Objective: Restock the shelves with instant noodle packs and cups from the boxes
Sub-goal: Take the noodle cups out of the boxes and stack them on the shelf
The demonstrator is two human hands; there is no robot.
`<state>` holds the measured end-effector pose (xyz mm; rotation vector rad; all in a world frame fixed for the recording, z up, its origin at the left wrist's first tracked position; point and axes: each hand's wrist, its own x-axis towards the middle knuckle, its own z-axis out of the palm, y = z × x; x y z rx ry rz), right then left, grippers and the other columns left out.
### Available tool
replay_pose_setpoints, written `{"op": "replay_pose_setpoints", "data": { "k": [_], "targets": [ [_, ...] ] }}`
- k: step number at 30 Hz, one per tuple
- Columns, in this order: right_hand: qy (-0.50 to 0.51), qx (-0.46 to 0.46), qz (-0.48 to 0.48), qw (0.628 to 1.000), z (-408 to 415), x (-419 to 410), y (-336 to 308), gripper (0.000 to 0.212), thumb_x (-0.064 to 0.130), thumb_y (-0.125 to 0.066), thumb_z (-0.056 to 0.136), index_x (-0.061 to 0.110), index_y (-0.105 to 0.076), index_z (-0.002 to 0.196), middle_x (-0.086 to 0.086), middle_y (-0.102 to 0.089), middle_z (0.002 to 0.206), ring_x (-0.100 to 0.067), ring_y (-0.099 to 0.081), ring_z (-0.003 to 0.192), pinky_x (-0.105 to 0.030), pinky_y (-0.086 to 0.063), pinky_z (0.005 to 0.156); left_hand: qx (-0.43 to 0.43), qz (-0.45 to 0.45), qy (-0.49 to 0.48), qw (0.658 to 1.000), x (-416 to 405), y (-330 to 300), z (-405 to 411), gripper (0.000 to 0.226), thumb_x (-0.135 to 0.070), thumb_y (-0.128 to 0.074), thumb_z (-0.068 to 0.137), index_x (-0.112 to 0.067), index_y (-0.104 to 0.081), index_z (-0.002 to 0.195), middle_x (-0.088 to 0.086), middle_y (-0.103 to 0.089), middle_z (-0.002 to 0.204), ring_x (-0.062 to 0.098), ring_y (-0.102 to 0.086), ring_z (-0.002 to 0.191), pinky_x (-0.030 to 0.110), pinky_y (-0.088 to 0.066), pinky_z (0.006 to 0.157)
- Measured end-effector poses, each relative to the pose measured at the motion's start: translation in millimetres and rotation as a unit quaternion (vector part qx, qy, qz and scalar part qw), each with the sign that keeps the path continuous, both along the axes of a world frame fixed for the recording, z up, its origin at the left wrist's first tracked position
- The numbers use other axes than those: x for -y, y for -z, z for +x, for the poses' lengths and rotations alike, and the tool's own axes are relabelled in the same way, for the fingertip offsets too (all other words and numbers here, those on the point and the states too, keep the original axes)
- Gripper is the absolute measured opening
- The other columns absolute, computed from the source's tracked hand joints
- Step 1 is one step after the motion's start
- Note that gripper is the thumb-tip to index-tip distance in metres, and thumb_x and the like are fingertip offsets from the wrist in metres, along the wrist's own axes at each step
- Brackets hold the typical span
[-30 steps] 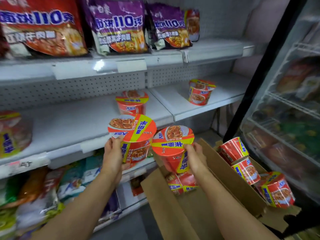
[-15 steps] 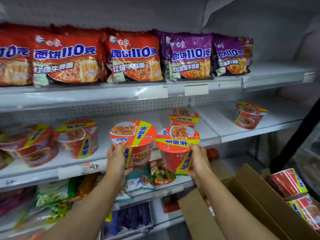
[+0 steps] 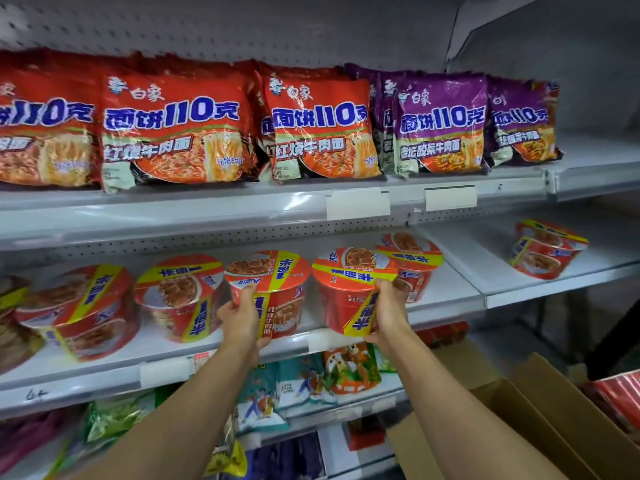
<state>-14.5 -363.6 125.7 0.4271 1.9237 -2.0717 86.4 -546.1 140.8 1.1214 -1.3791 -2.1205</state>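
Note:
My left hand (image 3: 240, 318) grips a red noodle cup (image 3: 273, 289) with a yellow band, held upright at the front of the middle shelf (image 3: 446, 299). My right hand (image 3: 389, 311) grips a second red cup (image 3: 349, 289) just to its right, tilted slightly. Both cups hover at the shelf's front edge; I cannot tell whether they touch it. Behind the right one stands another cup (image 3: 414, 261). More cups (image 3: 180, 296) sit to the left, and one cup (image 3: 545, 251) lies tilted on the right shelf section.
Red noodle packs (image 3: 173, 129) and purple noodle packs (image 3: 440, 126) line the top shelf. Snack bags (image 3: 349, 368) fill the lower shelf. An open cardboard box (image 3: 519, 427) stands at lower right with red cups (image 3: 616, 400) beyond it.
Both hands have carried their cups up from above the box and forward to the middle shelf's front edge. My view has risen from the box to the shelves.

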Motion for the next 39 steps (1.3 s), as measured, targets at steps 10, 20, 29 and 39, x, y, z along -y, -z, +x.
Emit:
{"op": "replay_pose_setpoints", "data": {
  "k": [10,20,29,39],
  "targets": [
    [0.021,0.014,0.029,0.999,-20,34,-14,0.075,0.066,-0.042,0.068,0.032,-0.031,0.134,-0.014,-0.050,0.128,-0.035,-0.056,0.109,-0.056,-0.047,0.092,0.028,0.003,-0.012,1.000,16,14,-34,0.060,-0.045,-0.049,0.096,-0.016,-0.023,0.141,0.013,-0.060,0.116,0.032,-0.064,0.101,0.054,-0.050,0.092],
    [0.050,-0.006,0.171,0.984,-46,31,-2,0.046,0.036,-0.040,0.098,0.008,-0.035,0.134,-0.020,-0.052,0.123,-0.034,-0.062,0.094,-0.041,-0.056,0.072,0.099,-0.083,-0.032,0.991,26,23,-44,0.058,-0.045,-0.034,0.101,-0.007,-0.026,0.144,0.017,-0.046,0.139,0.037,-0.048,0.125,0.050,-0.037,0.107],
    [0.023,-0.066,0.138,0.988,-46,28,-8,0.026,0.019,-0.044,0.100,0.007,-0.044,0.123,-0.014,-0.064,0.111,-0.031,-0.067,0.090,-0.031,-0.055,0.062,0.095,-0.134,0.001,0.986,27,24,-48,0.045,-0.042,-0.036,0.101,-0.010,-0.043,0.133,0.014,-0.057,0.129,0.036,-0.056,0.115,0.043,-0.044,0.100],
    [-0.091,-0.162,0.297,0.937,-5,2,4,0.065,0.025,-0.067,0.087,0.016,-0.035,0.143,-0.010,-0.036,0.145,-0.031,-0.037,0.132,-0.044,-0.037,0.108,0.127,-0.343,0.118,0.923,13,30,-9,0.041,-0.024,-0.058,0.094,-0.006,-0.047,0.130,0.015,-0.058,0.129,0.036,-0.054,0.117,0.036,-0.041,0.097]
  ]
}}
